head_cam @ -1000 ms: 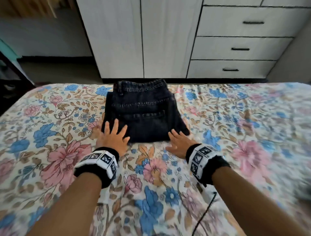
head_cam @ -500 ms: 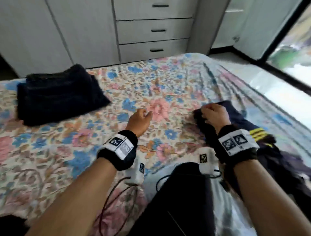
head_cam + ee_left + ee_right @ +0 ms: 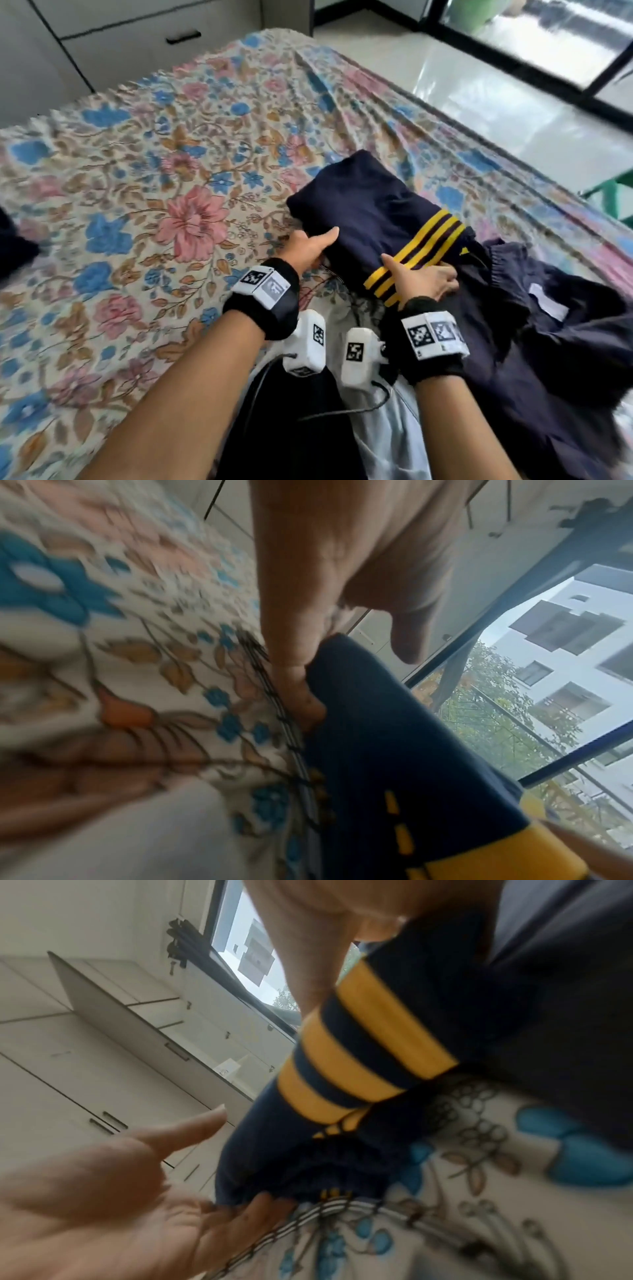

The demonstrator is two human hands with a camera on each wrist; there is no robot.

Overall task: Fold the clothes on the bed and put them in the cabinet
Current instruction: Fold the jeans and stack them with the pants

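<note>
A folded navy garment with yellow stripes (image 3: 370,212) lies on the floral bedspread (image 3: 154,164) in the head view. My left hand (image 3: 317,245) is at its left edge. In the left wrist view its straight fingers (image 3: 301,685) go under the navy garment (image 3: 394,750) and the thumb stands off above it. My right hand (image 3: 431,279) grips the near edge at the stripes, thumb on top and fingers curled under. The right wrist view shows the yellow stripes (image 3: 359,1053) close up, with the left hand's palm (image 3: 113,1204) beside the garment.
A second, crumpled navy garment with a white label (image 3: 548,305) lies right of my right hand. Folded dark jeans (image 3: 13,240) show at the left edge. White cabinet drawers (image 3: 144,48) stand beyond the bed. Shiny floor (image 3: 496,102) and a window lie to the right.
My view swung right, away from the folded jeans. The right hand went onto the striped navy garment first; the left hand then left the bedspread and reached its left edge.
</note>
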